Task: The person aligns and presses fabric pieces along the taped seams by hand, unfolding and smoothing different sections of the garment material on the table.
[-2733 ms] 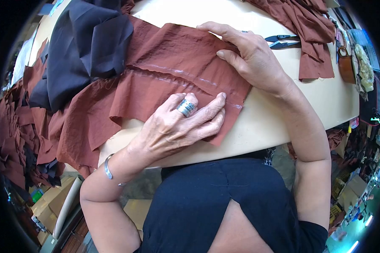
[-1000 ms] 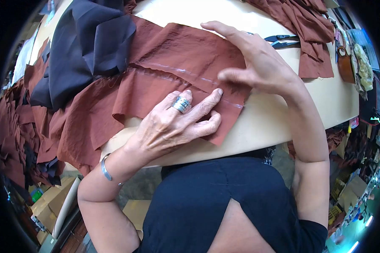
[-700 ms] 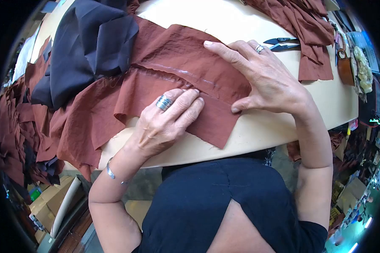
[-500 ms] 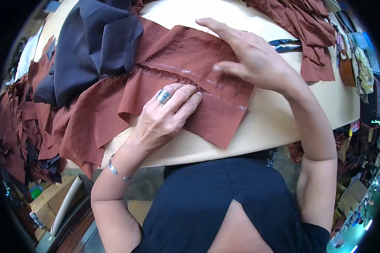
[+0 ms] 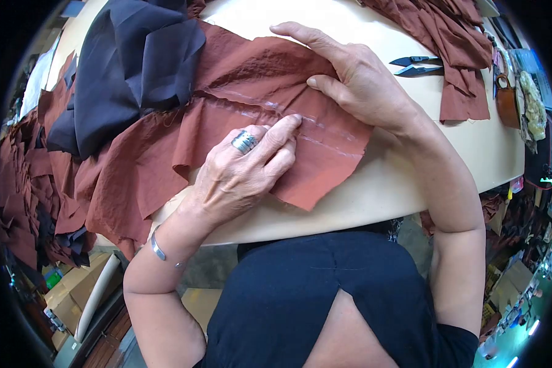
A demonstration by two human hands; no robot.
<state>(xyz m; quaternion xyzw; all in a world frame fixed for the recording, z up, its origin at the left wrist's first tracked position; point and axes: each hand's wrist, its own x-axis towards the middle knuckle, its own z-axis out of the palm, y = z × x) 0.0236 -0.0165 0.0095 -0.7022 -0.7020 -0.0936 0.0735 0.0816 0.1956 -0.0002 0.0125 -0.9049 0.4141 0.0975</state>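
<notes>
A rust-brown cloth [image 5: 331, 165] lies creased across the pale table [image 5: 386, 184], with whitish marks along two slanting lines near its middle. My left hand [image 5: 245, 172], with a wide silver ring, presses on it near those marks; its index finger reaches forward and the other fingers are curled. My right hand [image 5: 362, 80] rests at the cloth's upper right edge, thumb on the fabric and index finger stretched past the far edge, with a gap between them. Dark cloth [image 5: 135, 80] is bunched over the left part of the brown cloth.
Black thread snips [image 5: 416, 65] lie at the back right, beside another heap of brown cloth [image 5: 463, 67]. A brown leather holder [image 5: 506, 104] hangs at the table's right edge. Brown scraps [image 5: 27, 196] are piled at the far left, above cardboard boxes [image 5: 76, 291].
My left index finger has stretched forward from the bunched fingers. My right hand has shifted slightly left on the cloth, whose lower right corner has moved left and wrinkled more.
</notes>
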